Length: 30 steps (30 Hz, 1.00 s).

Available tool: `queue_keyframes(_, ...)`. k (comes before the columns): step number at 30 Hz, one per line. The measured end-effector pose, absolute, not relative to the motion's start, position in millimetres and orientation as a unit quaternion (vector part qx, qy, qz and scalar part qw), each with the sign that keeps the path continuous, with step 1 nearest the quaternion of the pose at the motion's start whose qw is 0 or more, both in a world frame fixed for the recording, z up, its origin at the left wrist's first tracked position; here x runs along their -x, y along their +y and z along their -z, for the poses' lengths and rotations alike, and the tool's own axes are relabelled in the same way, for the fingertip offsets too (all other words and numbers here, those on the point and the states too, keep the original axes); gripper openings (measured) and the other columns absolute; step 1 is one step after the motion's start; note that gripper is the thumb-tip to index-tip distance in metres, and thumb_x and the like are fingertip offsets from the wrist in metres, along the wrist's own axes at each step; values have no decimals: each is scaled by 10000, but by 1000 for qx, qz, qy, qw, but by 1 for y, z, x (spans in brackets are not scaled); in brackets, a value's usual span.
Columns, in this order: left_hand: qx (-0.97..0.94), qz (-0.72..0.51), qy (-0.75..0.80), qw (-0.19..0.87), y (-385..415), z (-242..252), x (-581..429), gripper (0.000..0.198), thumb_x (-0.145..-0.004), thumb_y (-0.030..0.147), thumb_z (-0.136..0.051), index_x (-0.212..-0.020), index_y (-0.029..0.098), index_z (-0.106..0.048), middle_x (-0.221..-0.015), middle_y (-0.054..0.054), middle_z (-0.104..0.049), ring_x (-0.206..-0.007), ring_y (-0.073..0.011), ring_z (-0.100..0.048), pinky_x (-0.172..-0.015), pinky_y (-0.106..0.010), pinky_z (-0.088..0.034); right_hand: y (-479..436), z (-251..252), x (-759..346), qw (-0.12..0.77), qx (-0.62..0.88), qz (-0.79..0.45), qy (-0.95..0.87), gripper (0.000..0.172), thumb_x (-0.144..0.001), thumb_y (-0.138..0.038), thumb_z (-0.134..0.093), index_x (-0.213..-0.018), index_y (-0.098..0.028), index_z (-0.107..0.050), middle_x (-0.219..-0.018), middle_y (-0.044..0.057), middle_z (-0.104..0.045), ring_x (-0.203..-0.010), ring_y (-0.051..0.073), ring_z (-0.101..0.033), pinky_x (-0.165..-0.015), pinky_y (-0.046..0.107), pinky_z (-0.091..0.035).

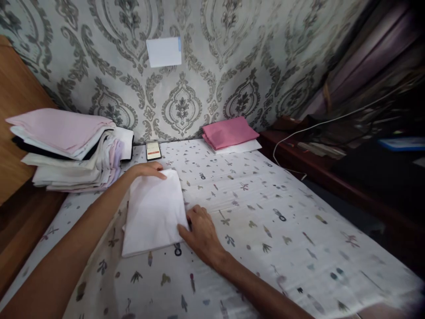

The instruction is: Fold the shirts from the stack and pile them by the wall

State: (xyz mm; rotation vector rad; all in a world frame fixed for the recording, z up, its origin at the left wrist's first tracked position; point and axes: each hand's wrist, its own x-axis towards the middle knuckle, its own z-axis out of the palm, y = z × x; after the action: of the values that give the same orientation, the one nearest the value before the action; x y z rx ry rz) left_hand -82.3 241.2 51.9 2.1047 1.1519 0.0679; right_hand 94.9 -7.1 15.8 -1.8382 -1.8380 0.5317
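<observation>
A folded white cloth (154, 217) lies flat on the printed bedsheet (245, 212) in front of me. At its far edge is my left hand (148, 170), the thumb resting on top and the fingers bent over beyond the edge. My right hand (201, 232) grips the right edge near the near corner, thumb on the upper layer and the other fingers curled beside it. Those right fingertips are partly hidden. Slightly uneven layers show along the cloth's left side.
A tall stack of folded clothes (73, 155) stands at the left by a wooden panel (23, 110). Against the wall lie a small box-like object (153, 150) and a folded pink cloth (229, 132) on a white one. At right, a cable (315, 128) crosses a dark red ledge (308, 164).
</observation>
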Motion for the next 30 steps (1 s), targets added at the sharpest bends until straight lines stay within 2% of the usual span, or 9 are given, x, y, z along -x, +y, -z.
queue_keyframes(3, -771, -2, 439, 461, 232, -61, 101, 277, -547, 410, -841, -666, 204, -699, -724, -27, -689, -715, -222, -621, -609, -256, -424, -8, -24, -100, 321, 658, -288, -618, 107, -730, -220, -590, -697, -212, -488, -754, 11, -557, -728, 179, -515, -676, 314, -426)
queue_keyframes(6, -688, -70, 427, 582, 214, -63, 113, 374, -567, 422, -867, -840, 201, -737, -877, -53, -743, -791, -247, -673, -681, -298, -507, -6, -37, -118, 418, 608, -421, -528, 182, -743, -324, -608, -695, -213, -472, -652, -45, -495, -627, 133, -467, -580, 259, -381)
queue_keyframes(9, -588, -181, 449, 648, 191, -54, 112, 515, -555, 426, -899, -979, 201, -711, -982, -67, -752, -846, -235, -692, -734, -313, -549, 0, -49, -146, 521, 561, -511, -391, 311, -701, -437, -713, -755, -212, -506, -684, -39, -547, -649, 142, -518, -588, 260, -439)
queue_keyframes(12, -520, -233, 493, 657, 171, -36, 100, 553, -524, 400, -924, -976, 191, -685, -931, -51, -745, -786, -193, -685, -669, -270, -545, 7, -49, -173, 593, 557, -528, -243, 355, -677, -444, -770, -869, -214, -579, -804, 15, -660, -728, 186, -613, -627, 292, -515)
queue_keyframes(17, -502, -179, 520, 667, 152, -24, 83, 512, -558, 415, -908, -950, 177, -679, -774, -10, -714, -621, -151, -640, -525, -235, -485, -1, -31, -194, 522, 615, -546, -226, 373, -701, -429, -766, -954, -178, -657, -921, 108, -734, -853, 269, -678, -656, 356, -552)
queue_keyframes(20, -481, -180, 502, 696, 146, -31, 76, 548, -513, 358, -932, -967, 164, -694, -834, -45, -749, -706, -183, -683, -610, -257, -535, -12, -26, -197, 482, 611, -547, -309, 399, -632, -318, -775, -979, -157, -665, -905, 87, -741, -843, 266, -678, -629, 339, -530)
queue_keyframes(24, -449, -192, 459, 742, 140, -41, 59, 745, -465, 282, -940, -1152, 179, -672, -959, -91, -777, -823, -264, -727, -772, -361, -583, -13, -29, -213, 485, 585, -552, -344, 419, -643, -331, -721, -1015, -147, -662, -843, 47, -729, -762, 224, -669, -616, 313, -510)
queue_keyframes(27, -448, -239, 421, 752, 142, -45, 36, 852, -489, 259, -928, -1279, 202, -615, -1015, -96, -774, -815, -269, -732, -769, -371, -587, 6, -34, -245, 505, 578, -518, -379, 399, -679, -350, -693, -1021, -145, -673, -823, 44, -730, -767, 214, -672, -650, 309, -518)
queue_keyframes(30, -471, -303, 402, 725, 160, -50, 1, 822, -558, 236, -889, -1323, 224, -591, -1019, -73, -771, -802, -228, -724, -691, -294, -569, 51, -43, -292, 508, 587, -445, -447, 361, -678, -353, -657, -965, -138, -692, -759, 44, -721, -703, 217, -668, -634, 322, -528)
